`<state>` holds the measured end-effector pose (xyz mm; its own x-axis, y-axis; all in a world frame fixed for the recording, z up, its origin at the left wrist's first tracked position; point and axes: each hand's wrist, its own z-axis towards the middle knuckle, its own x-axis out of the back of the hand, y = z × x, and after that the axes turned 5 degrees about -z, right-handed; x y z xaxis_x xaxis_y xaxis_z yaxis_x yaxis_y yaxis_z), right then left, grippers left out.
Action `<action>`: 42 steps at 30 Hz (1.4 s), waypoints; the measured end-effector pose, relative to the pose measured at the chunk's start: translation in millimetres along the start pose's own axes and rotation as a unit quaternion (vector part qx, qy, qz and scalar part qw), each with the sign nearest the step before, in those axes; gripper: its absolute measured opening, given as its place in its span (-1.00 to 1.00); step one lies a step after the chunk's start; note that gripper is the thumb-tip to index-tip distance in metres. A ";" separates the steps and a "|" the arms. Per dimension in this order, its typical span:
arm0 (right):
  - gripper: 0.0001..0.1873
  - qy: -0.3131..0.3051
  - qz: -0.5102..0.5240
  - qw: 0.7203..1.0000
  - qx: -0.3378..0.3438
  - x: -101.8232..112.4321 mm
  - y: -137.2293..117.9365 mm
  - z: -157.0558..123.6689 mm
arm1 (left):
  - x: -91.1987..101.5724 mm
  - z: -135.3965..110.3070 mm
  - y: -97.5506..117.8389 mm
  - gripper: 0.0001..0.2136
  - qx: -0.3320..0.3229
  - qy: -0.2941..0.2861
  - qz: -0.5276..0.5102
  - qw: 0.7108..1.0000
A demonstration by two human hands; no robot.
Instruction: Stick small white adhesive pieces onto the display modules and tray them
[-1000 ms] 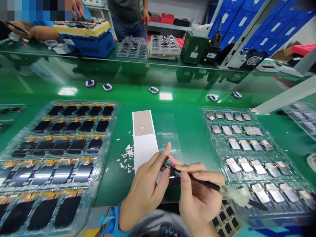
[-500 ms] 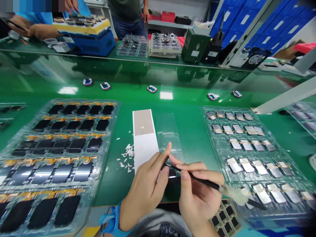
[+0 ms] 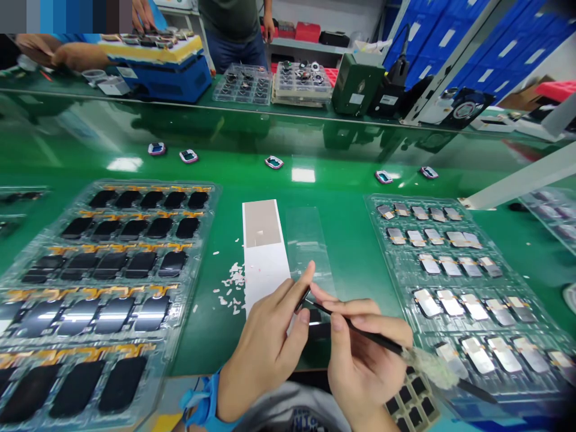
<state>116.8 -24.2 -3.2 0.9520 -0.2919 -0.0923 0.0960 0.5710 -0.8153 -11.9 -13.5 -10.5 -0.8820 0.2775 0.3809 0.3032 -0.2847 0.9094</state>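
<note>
A left hand (image 3: 263, 354) is recorded closed in a pinch, with a small dark part (image 3: 302, 299) held between thumb and forefinger; the part's exact form is too small to tell. It is held toward the near edge of a glossy green bench (image 3: 337, 186), just beside the lower end of a white liner sheet (image 3: 265, 282). A blue wristband (image 3: 206, 399) is worn on the left wrist. A right hand (image 3: 369, 372) is closed around a slim black tool (image 3: 360, 328), whose tip is placed just beside the small dark part. A white fibrous wad (image 3: 429, 366) is carried further along the tool. A tan patch (image 3: 262, 223) is laid on the far end of the liner sheet, and a clear film strip (image 3: 308, 240) lies beside it. White scraps (image 3: 234, 279) are scattered to the left of the sheet. A clear tray of black screens with orange flex tails (image 3: 211, 201) is set to the left, and a clear tray of silver-backed parts (image 3: 373, 207) to the right. Small pink-rimmed parts (image 3: 274, 162) are spaced along the bench's far half. Beyond the far edge, a co-worker's hands (image 3: 81, 55) are seen at the far left.
</note>
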 end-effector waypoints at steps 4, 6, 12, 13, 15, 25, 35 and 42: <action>-0.66 0.000 0.002 1.000 -0.003 0.0 -1.2 -0.3 | -0.1 -0.2 0.2 -0.50 0.004 -0.003 -0.002 1.000; -0.68 0.001 -0.002 1.000 0.001 0.4 -2.0 -0.5 | -0.3 -0.1 0.3 -0.50 0.004 -0.003 0.000 1.000; -0.73 -0.009 -0.019 1.000 0.004 1.8 -2.1 -0.7 | -1.3 0.2 0.9 -0.48 0.009 0.001 0.019 1.000; -0.73 -0.007 -0.019 1.000 0.003 1.9 -1.8 -0.9 | -1.5 0.2 0.9 -0.48 0.009 0.000 0.024 1.000; -0.73 -0.003 -0.020 1.000 0.003 2.1 -1.2 -1.4 | -1.8 0.4 0.9 -0.48 0.010 -0.002 0.036 0.999; -0.72 -0.009 -0.018 1.000 0.007 3.2 0.2 -3.0 | -1.6 1.6 2.7 -0.47 0.013 0.000 0.112 0.994; -0.73 0.006 -0.025 0.999 -0.022 1.2 0.0 -2.2 | -2.1 3.1 2.1 -0.51 0.013 0.012 0.121 0.993; -0.81 -0.025 -0.045 0.997 -0.058 27.1 5.2 7.5 | 0.6 -1.1 -1.0 -0.55 0.013 0.003 0.026 1.000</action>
<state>145.3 -23.3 -5.7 0.9544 -0.2983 0.0101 0.1502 0.4506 -0.8800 -13.1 -14.0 -11.4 -0.8673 0.2576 0.4260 0.3571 -0.2742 0.8929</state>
